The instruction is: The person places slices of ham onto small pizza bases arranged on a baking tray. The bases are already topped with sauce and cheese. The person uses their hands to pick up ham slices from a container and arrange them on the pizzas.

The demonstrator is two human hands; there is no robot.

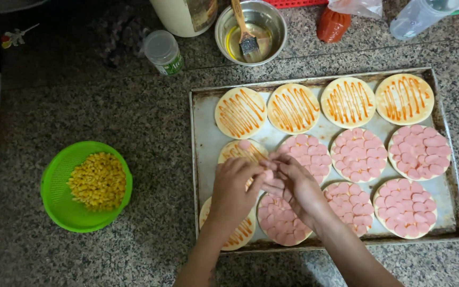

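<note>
- The left hand (233, 187) and right hand (292, 183) meet over the middle-left dough round (241, 151), fingertips pinched together on a small stack of pink sausage slices (268, 174); one slice already lies at that round's top edge.
- To do this well, I judge: peel one slice at a time, start at the rim and overlap each a little, as on the covered rounds, so no sauce shows through.
- Keep the wrists lifted; the left forearm hangs over the sauced round (238, 234) at the tray's near-left corner and could smear it.
- The slices look thin, smooth and moist, likely to cling together.
- Five rounds, such as the one at (419, 152), are fully tiled with slices, like scales.
- Four rounds in the far row, e.g. (293, 108), bear only orange sauce in zigzag lines on pale, matte dough.
- The tray (206, 135) is dull, stained metal with a raised rim, on speckled granite.
- To the left, well apart, a green plastic strainer (54, 186) holds yellow corn kernels (98, 180).
- Beyond the tray, a steel bowl (224, 26) holds oil and a wooden brush (245, 37).
</note>
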